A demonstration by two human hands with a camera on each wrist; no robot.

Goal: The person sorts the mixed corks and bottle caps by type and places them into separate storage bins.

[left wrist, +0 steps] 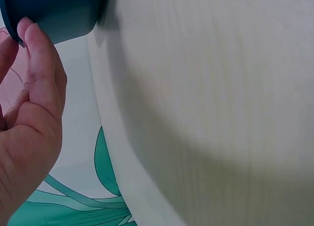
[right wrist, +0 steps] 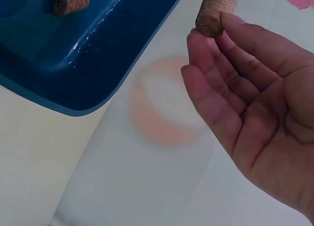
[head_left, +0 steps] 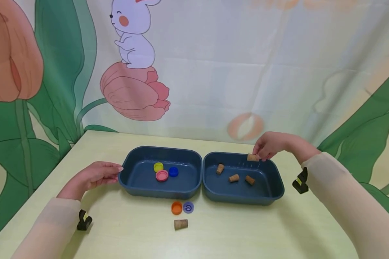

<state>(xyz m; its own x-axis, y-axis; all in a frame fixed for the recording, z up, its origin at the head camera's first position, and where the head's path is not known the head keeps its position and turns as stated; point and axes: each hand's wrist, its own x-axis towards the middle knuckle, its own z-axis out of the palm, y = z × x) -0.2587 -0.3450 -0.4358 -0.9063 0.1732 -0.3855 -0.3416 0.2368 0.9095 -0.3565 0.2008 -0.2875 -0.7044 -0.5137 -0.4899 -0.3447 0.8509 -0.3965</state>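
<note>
Over the back rim of the right blue tray (head_left: pixel 243 198), my right hand (head_left: pixel 269 144) pinches a cork (head_left: pixel 253 157) between thumb and fingertips. The right wrist view shows this cork (right wrist: pixel 215 12) held at the fingertips, with the tray beside it. Three more corks, one of them the cork (head_left: pixel 234 178), lie in that tray. My left hand (head_left: pixel 100 174) is at the left end of the left blue tray (head_left: pixel 162 193), its fingertips pinching the rim. That tray holds a yellow cap (head_left: pixel 158 167), a pink cap (head_left: pixel 162 175) and a blue cap (head_left: pixel 173 171).
In front of the trays, an orange cap (head_left: pixel 176 208) and a purple cap (head_left: pixel 188 207) lie on the pale table (head_left: pixel 133 230). Nearer to me lies another cork (head_left: pixel 180 224). A printed curtain (head_left: pixel 207 90) hangs behind the table. The two trays stand side by side.
</note>
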